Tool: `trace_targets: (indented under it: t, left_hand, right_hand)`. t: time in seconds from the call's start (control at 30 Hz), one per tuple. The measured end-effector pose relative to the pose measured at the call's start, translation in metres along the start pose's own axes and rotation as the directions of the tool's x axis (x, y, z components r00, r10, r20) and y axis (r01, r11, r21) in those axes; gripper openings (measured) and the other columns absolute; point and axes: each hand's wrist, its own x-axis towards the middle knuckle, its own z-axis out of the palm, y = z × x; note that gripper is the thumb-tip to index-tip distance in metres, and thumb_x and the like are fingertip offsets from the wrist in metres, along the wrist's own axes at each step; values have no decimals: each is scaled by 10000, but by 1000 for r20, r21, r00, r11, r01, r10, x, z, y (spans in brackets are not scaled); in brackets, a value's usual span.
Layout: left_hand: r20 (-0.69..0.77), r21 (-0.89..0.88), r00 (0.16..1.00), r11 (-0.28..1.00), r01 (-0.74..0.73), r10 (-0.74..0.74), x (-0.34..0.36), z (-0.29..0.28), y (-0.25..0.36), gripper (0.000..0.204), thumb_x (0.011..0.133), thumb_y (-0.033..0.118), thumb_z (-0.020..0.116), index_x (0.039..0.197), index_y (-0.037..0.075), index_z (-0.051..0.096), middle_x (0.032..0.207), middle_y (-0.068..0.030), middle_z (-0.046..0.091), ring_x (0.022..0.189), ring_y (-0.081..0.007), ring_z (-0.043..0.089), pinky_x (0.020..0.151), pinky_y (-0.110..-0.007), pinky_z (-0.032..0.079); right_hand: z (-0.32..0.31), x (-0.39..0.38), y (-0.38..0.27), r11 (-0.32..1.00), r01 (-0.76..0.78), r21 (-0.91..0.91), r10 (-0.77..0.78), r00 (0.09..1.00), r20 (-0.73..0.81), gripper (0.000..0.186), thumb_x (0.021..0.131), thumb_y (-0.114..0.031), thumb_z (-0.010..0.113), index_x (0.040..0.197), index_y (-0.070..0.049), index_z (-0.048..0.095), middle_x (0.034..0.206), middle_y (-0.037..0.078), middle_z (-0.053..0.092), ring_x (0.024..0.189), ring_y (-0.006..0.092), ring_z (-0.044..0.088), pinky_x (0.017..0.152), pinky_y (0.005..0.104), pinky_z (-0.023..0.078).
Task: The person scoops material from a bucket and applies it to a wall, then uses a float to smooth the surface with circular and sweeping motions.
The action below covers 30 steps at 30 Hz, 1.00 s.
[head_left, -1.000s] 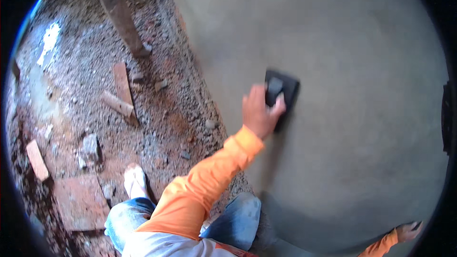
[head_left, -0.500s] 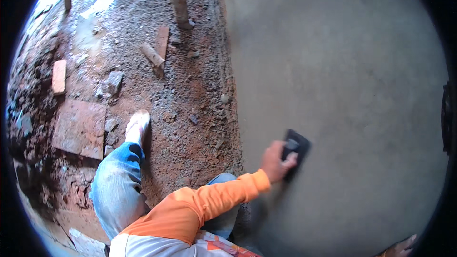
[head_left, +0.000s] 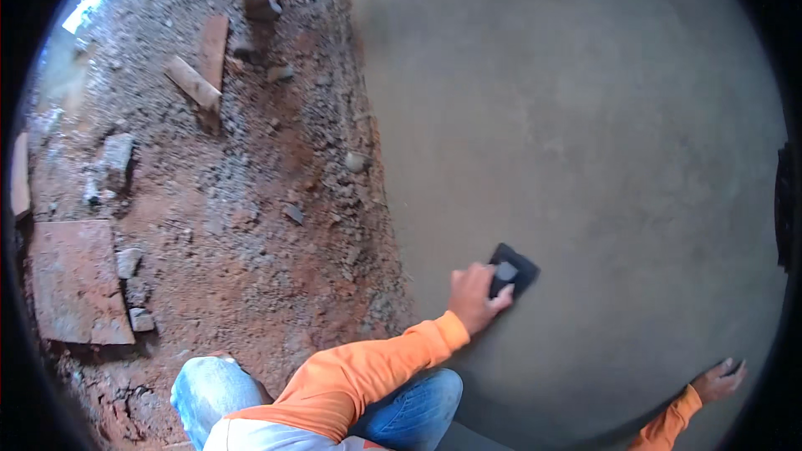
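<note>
While pressed flat on the wet grey wall (head_left: 601, 134), low down near its left edge, the small dark float (head_left: 513, 269) looks stiff and light — a hard little board with a pale grip block on its back. Best held by that block, not by the thin rim. Probably a bit slippery with wet cement, so worth a firm squeeze. Not likely to break, though the soft grey skin under it would mark easily if tipped onto a corner.

Left hand (head_left: 474, 296) closed around the block, fingers wrapped over the top, thumb underneath, orange sleeve (head_left: 368, 372) behind it. Right hand (head_left: 717, 380) far off near the bottom right edge of the wall, fingers spread against it, holding nothing that can be seen.

Blue jeans knee (head_left: 213, 388) just below the sleeve. Beside the wall's left edge — rough red dirt floor (head_left: 251, 225) with loose stones, two bits of wood (head_left: 200, 75) up top, and a flat brick slab (head_left: 75, 280) at the far left.
</note>
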Motion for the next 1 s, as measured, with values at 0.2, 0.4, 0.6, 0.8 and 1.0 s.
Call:
trace_targets:
  t: [0.2, 0.4, 0.6, 0.8, 1.0]
  left_hand:
    - [-207, 24, 928, 946, 322, -311, 187, -55, -56, 314, 772, 313, 598, 914, 45, 522, 891, -156, 592, 832, -342, 559, 751, -433, 389]
    - [104, -146, 783, 769, 622, -613, 99, -53, -96, 364, 753, 339, 621, 906, 28, 510, 866, -178, 579, 806, -384, 564, 710, -464, 433]
    - [-50, -24, 920, 921, 388, -389, 160, -54, -37, 337, 740, 278, 633, 938, 31, 514, 867, -151, 569, 839, -318, 549, 789, -455, 394]
    - [-30, -295, 750, 723, 624, -660, 96, -61, -134, 277, 832, 220, 565, 966, -15, 502, 885, -198, 608, 761, -303, 616, 697, -404, 493]
    - [-93, 70, 989, 991, 118, -111, 112, -37, -42, 332, 694, 284, 672, 905, 64, 539, 801, -137, 570, 724, -325, 551, 711, -369, 393]
  right_hand:
    - [-7, 1, -20, 999, -32, -19, 32, 999, 10, 409, 880, -302, 470, 1172, -17, 495, 1217, 212, 465, 1154, 351, 416, 966, 439, 323]
    - [-22, 12, -43, 996, -90, -1, 90, 996, 9, 395, 874, -302, 480, 1193, -70, 489, 1235, 177, 464, 1166, 315, 415, 972, 418, 310]
    - [-20, 9, -34, 994, -100, -44, 100, 995, 2, 396, 873, -312, 483, 1187, -71, 496, 1245, 176, 458, 1171, 314, 412, 964, 428, 317]
    - [-21, 7, -48, 994, -104, -40, 104, 994, 18, 413, 875, -325, 481, 1190, -59, 492, 1252, 180, 449, 1173, 318, 407, 961, 433, 320]
    - [-17, 4, -31, 997, -68, -41, 68, 998, 16, 426, 878, -333, 475, 1191, -43, 490, 1238, 183, 458, 1166, 320, 413, 963, 431, 320]
